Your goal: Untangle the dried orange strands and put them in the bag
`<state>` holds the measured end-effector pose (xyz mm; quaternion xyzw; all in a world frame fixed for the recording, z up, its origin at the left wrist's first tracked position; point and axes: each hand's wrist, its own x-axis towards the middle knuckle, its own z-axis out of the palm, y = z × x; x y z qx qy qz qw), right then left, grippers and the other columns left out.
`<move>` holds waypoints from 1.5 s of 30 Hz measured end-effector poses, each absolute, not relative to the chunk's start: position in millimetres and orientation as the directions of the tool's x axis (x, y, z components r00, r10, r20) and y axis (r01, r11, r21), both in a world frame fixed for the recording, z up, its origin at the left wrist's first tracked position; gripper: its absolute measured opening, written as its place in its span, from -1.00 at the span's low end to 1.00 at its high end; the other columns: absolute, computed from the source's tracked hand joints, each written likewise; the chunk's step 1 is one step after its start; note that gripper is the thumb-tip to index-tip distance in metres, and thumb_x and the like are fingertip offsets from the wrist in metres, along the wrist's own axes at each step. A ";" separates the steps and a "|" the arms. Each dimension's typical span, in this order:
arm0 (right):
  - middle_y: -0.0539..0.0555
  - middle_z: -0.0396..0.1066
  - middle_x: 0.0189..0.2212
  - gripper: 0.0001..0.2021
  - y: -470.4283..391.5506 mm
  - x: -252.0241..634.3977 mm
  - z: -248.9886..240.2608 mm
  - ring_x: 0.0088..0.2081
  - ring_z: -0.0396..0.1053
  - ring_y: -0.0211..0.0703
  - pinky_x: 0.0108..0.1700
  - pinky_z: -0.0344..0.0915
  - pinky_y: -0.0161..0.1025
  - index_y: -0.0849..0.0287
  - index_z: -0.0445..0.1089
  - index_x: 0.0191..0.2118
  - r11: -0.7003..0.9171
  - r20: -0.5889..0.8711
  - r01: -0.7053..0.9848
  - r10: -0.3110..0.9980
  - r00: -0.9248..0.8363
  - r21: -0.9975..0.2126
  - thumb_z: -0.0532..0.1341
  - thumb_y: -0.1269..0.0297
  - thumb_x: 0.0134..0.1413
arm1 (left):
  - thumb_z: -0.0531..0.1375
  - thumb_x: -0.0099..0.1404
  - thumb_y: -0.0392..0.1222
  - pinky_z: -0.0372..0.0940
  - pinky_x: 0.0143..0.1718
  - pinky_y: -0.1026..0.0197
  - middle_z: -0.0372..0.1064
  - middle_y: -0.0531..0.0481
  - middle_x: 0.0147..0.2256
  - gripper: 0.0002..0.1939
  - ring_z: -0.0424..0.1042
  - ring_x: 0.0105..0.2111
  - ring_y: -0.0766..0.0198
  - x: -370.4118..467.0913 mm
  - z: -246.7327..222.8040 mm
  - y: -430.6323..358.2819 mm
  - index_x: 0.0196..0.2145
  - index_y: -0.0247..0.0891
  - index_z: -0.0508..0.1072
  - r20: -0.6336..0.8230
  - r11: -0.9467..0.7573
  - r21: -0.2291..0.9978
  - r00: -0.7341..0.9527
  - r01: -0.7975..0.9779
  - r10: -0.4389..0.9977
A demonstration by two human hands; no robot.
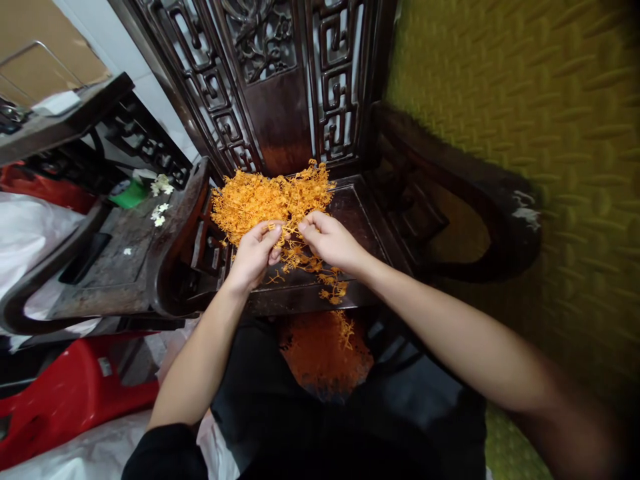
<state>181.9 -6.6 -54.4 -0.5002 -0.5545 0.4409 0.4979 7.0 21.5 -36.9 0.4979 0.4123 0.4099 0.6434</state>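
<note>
So, left hand (256, 252) has thumb and fingertips pinched on an orange sprig (281, 241). Right hand (330, 239) also pinched, thumb to fingers, at the sprig's other side; its exact grip is too small to tell. Hands near each other, not touching. Main orange pile (253, 201) sits on the dark wooden chair seat (364, 208), just beyond both hands, more of it on the left hand's side. Loose orange strands (334, 288) trail below the right hand, over the seat's front edge.
</note>
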 end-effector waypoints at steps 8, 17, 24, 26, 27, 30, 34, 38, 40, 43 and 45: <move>-0.03 0.28 -0.50 -0.81 -3.6 186.0 -52.0 -0.44 0.18 -0.21 -0.33 0.05 -0.20 0.13 0.25 -0.36 0.167 0.187 0.425 0.982 0.007 -0.890 0.14 0.19 0.28 | 0.31 0.29 0.05 0.05 -0.68 0.36 0.32 0.11 -0.59 -0.68 0.17 -0.72 0.46 0.2 -43.8 22.8 -0.33 -0.26 0.39 -0.097 0.054 0.990 0.342 0.134 0.935; -0.09 0.26 -0.55 -0.75 1.6 181.9 -52.2 -0.48 0.14 -0.27 -0.37 0.00 -0.24 0.17 0.45 -0.31 0.335 0.283 0.417 0.942 -0.183 -0.845 0.28 0.06 0.19 | 0.20 0.35 -0.19 0.04 -0.51 0.28 0.31 0.07 -0.64 -0.74 0.22 -0.59 0.30 1.9 -43.2 15.2 -0.51 -0.24 0.44 0.119 -0.343 0.800 0.430 0.493 0.895; 0.04 0.41 -0.37 -0.82 6.7 184.9 -47.8 -0.40 0.28 -0.22 -0.35 0.14 -0.21 0.12 0.26 -0.31 0.292 0.322 0.212 0.939 0.122 -0.932 0.15 0.14 0.27 | 0.35 0.22 -0.20 0.16 -0.42 0.28 0.45 0.01 -0.49 -0.88 0.35 -0.48 0.27 1.2 -44.3 19.4 -0.27 -0.26 0.63 0.110 -0.259 0.880 0.360 0.398 0.927; 0.05 0.43 -0.34 -0.84 10.5 191.4 -46.1 -0.48 0.26 -0.26 -0.44 0.10 -0.22 0.09 0.15 -0.32 0.224 0.231 0.054 0.947 0.224 -0.973 0.13 0.19 0.24 | 0.36 0.22 -0.16 0.14 -0.51 0.30 0.37 0.06 -0.58 -0.80 0.29 -0.59 0.33 -0.7 -47.6 21.8 -0.21 -0.28 0.63 0.000 -0.110 0.948 0.346 0.298 0.938; 0.04 0.43 -0.35 -0.83 11.6 194.5 -46.0 -0.53 0.23 -0.30 -0.48 0.07 -0.23 0.07 0.10 -0.33 0.186 0.176 -0.019 0.957 0.231 -0.982 0.15 0.23 0.21 | 0.35 0.23 -0.14 0.12 -0.55 0.31 0.34 0.08 -0.61 -0.77 0.26 -0.63 0.35 -1.3 -48.8 23.2 -0.18 -0.29 0.61 -0.056 -0.029 0.971 0.349 0.235 0.936; -0.06 0.36 -0.49 -0.77 10.0 199.0 -47.6 -0.64 0.12 -0.36 -0.56 -0.05 -0.27 0.05 0.06 -0.32 0.085 0.061 -0.155 0.986 0.155 -0.984 0.20 0.29 0.11 | 0.37 0.21 -0.17 0.24 -0.54 0.35 0.44 0.03 -0.50 -0.75 0.39 -0.56 0.37 -0.5 -48.6 27.2 -0.16 -0.31 0.55 -0.164 0.183 0.983 0.342 -0.024 0.925; -0.16 0.15 -0.67 -0.76 -0.8 191.5 -49.9 -0.66 -0.01 -0.34 -0.56 -0.08 -0.28 0.08 0.24 -0.25 -0.009 -0.009 -0.044 1.000 -0.001 -0.999 0.20 0.02 0.21 | 0.35 0.21 -0.29 0.45 -0.24 0.28 0.49 -0.03 -0.32 -0.83 0.53 -0.36 0.35 7.0 -45.0 30.2 -0.28 -0.32 0.44 -0.222 0.296 0.903 0.249 -0.313 0.943; 0.02 0.42 -0.43 -0.58 -5.2 174.2 -55.7 -0.45 0.28 -0.23 -0.39 0.16 -0.23 0.15 0.39 -0.28 0.064 0.051 0.247 0.997 -0.060 -0.967 0.32 -0.16 0.07 | 0.28 0.28 -0.30 0.43 -0.06 0.25 0.47 0.01 -0.29 -0.87 0.53 -0.27 0.38 22.0 -47.9 27.1 -0.30 -0.28 0.35 -0.198 0.249 0.865 0.158 -0.435 0.967; 0.07 0.49 -0.31 -0.60 -2.4 165.1 -60.9 -0.34 0.37 -0.18 -0.29 0.23 -0.20 0.16 0.39 -0.25 0.097 0.092 0.256 0.995 -0.032 -0.962 0.31 -0.12 0.11 | 0.27 0.28 -0.31 0.41 0.01 0.20 0.50 -0.04 -0.23 -0.85 0.55 -0.20 0.33 30.5 -49.6 23.1 -0.28 -0.26 0.32 -0.161 0.196 0.864 0.116 -0.464 0.980; 0.12 0.52 -0.21 -0.68 3.5 154.9 -66.6 -0.25 0.43 -0.15 -0.18 0.29 -0.18 0.17 0.38 -0.23 0.127 0.123 0.181 0.992 -0.033 -0.975 0.26 -0.02 0.20 | 0.22 0.31 -0.30 0.39 0.06 0.11 0.52 -0.14 -0.12 -0.88 0.55 -0.09 0.23 40.0 -49.2 16.2 -0.26 -0.24 0.29 -0.118 0.150 0.853 0.095 -0.499 0.988; 0.12 0.51 -0.19 -0.72 5.5 151.4 -66.9 -0.22 0.43 -0.15 -0.16 0.29 -0.18 0.17 0.38 -0.22 0.178 0.171 0.157 0.984 -0.054 -0.972 0.23 0.02 0.24 | 0.17 0.33 -0.31 0.39 0.08 0.10 0.53 -0.14 -0.11 -0.91 0.54 -0.07 0.22 42.9 -47.4 12.8 -0.22 -0.23 0.31 -0.130 0.159 0.836 0.093 -0.526 0.987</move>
